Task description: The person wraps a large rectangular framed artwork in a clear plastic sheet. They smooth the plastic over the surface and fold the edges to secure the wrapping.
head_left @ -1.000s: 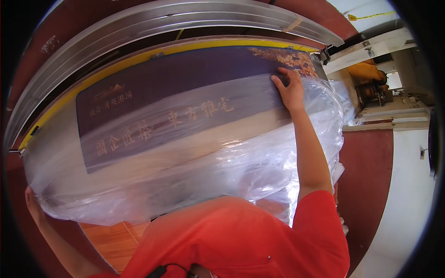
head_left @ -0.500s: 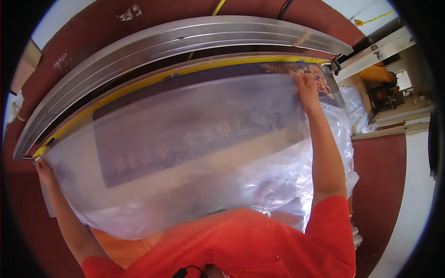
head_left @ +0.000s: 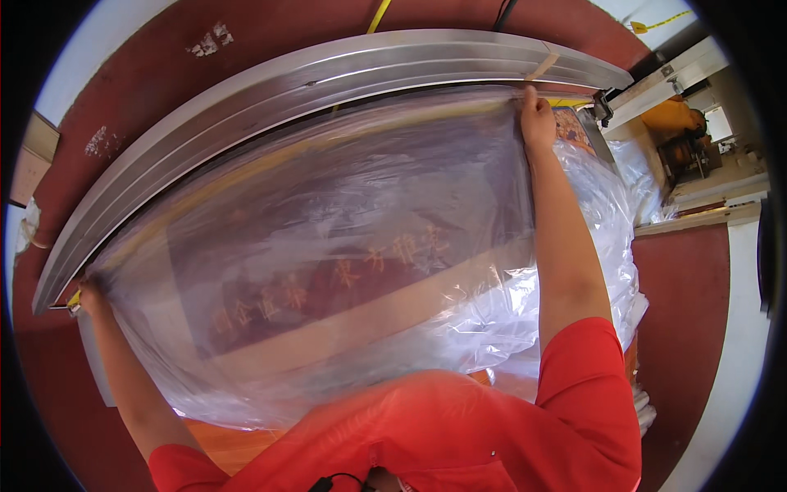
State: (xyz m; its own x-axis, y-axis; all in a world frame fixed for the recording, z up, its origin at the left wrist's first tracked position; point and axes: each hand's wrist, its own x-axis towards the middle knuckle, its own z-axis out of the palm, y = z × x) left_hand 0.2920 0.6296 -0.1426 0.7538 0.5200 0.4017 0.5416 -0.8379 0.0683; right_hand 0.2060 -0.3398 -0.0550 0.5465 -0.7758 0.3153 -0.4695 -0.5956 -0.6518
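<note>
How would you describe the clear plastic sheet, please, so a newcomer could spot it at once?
Start at the long curved metal rail over the red floor. Just below it, the plastic sheet is stretched between the left hand and right hand. It alone is see-through, with a dark purple panel showing beneath.

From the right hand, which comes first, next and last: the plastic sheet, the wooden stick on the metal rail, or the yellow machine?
1. Plastic sheet: the right hand grips its top right corner.
2. Wooden stick: just above the hand, lying on the metal rail.
3. Yellow machine: farthest, off to the right beyond the table.
</note>
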